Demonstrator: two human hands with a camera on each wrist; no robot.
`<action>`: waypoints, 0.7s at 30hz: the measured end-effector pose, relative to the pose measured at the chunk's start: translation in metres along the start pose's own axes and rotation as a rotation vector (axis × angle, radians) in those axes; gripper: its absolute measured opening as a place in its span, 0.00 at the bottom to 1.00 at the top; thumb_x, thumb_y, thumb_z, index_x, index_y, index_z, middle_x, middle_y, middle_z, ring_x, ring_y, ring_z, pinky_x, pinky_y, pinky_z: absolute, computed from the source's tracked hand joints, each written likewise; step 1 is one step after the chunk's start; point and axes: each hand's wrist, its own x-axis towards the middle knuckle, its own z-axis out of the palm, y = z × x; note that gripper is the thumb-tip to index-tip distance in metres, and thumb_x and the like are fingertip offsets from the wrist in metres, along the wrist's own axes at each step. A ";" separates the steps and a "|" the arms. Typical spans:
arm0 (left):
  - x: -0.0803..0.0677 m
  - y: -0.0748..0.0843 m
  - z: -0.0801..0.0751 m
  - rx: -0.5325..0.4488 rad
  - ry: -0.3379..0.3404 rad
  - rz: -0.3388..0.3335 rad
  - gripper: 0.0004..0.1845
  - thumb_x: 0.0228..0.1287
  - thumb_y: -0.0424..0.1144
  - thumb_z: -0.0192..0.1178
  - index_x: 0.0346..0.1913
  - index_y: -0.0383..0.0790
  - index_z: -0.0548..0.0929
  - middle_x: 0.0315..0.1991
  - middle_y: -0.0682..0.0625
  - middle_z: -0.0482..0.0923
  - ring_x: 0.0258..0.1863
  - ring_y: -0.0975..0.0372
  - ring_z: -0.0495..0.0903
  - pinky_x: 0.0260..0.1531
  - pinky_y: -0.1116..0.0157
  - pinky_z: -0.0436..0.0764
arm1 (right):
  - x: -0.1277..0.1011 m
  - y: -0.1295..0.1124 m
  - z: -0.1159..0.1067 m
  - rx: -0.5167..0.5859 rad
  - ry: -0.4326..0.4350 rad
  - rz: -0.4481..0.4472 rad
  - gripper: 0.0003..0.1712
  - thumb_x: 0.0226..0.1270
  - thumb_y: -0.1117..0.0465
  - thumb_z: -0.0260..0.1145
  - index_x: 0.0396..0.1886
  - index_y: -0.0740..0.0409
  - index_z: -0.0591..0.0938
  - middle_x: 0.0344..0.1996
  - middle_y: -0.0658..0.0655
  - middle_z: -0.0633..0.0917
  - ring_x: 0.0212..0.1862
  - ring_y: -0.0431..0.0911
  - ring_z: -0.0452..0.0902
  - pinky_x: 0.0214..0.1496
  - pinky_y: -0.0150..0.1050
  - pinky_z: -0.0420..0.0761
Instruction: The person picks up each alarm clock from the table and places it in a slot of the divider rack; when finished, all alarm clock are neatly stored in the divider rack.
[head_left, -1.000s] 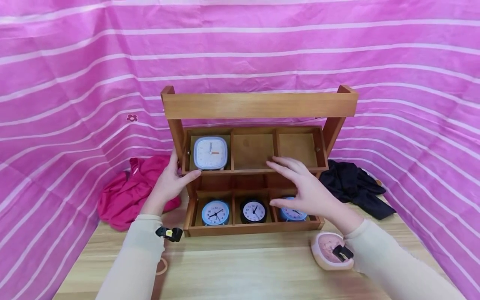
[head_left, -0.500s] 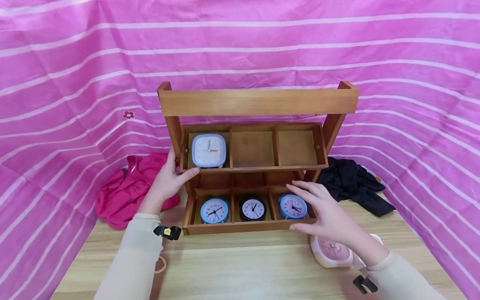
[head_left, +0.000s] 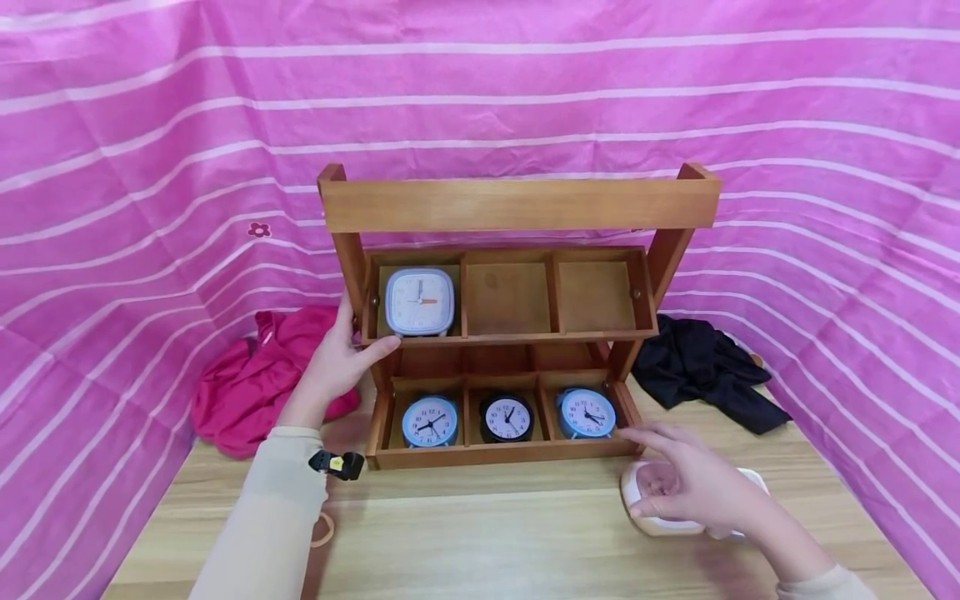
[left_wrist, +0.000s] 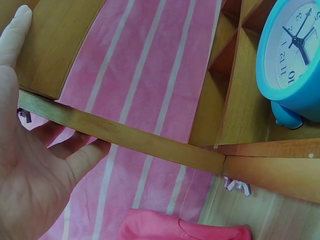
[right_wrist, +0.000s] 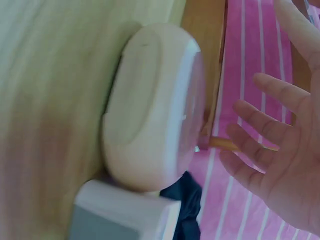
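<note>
A wooden two-tier rack (head_left: 517, 204) stands on the table. Its upper left compartment holds a square white clock (head_left: 419, 302). The lower tier holds a blue clock (head_left: 430, 422), a black clock (head_left: 507, 418) and another blue clock (head_left: 586, 412). My left hand (head_left: 337, 367) grips the rack's left side, thumb in front and fingers behind the slat (left_wrist: 150, 145). My right hand (head_left: 701, 487) hovers with spread fingers over a pink clock (head_left: 647, 500) lying on the table to the right of the rack. In the right wrist view the hand (right_wrist: 285, 165) is close to the pink clock (right_wrist: 155, 110), apart from it.
A red cloth (head_left: 255, 383) lies left of the rack and a black cloth (head_left: 705, 367) right of it. A white box (right_wrist: 120, 215) sits against the pink clock. A pink striped sheet (head_left: 150, 167) walls in the wooden table (head_left: 480, 542). A thin ring (head_left: 324, 531) lies by my left sleeve.
My right hand has dropped from the upper tier, past the lower right blue clock, down to the pink clock on the table. The left hand has stayed on the rack.
</note>
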 end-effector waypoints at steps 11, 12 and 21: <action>0.001 0.000 0.002 -0.020 -0.008 0.010 0.57 0.68 0.51 0.71 0.82 0.77 0.36 0.80 0.41 0.59 0.70 0.39 0.73 0.60 0.37 0.78 | -0.031 0.014 0.019 -0.087 -0.076 0.037 0.53 0.37 0.37 0.88 0.68 0.44 0.81 0.63 0.59 0.80 0.64 0.59 0.75 0.56 0.63 0.82; 0.001 0.000 0.002 -0.018 -0.008 0.011 0.57 0.68 0.52 0.71 0.82 0.77 0.36 0.80 0.41 0.59 0.70 0.39 0.72 0.61 0.37 0.78 | -0.032 0.015 0.019 -0.086 -0.083 0.043 0.52 0.38 0.41 0.89 0.68 0.43 0.81 0.63 0.59 0.80 0.64 0.60 0.75 0.56 0.64 0.82; -0.001 0.000 0.001 -0.022 -0.010 -0.012 0.58 0.68 0.52 0.71 0.83 0.75 0.35 0.80 0.40 0.58 0.69 0.37 0.73 0.59 0.37 0.78 | -0.027 0.021 0.015 -0.090 -0.144 -0.022 0.49 0.36 0.48 0.88 0.64 0.37 0.78 0.61 0.51 0.79 0.59 0.53 0.77 0.52 0.53 0.84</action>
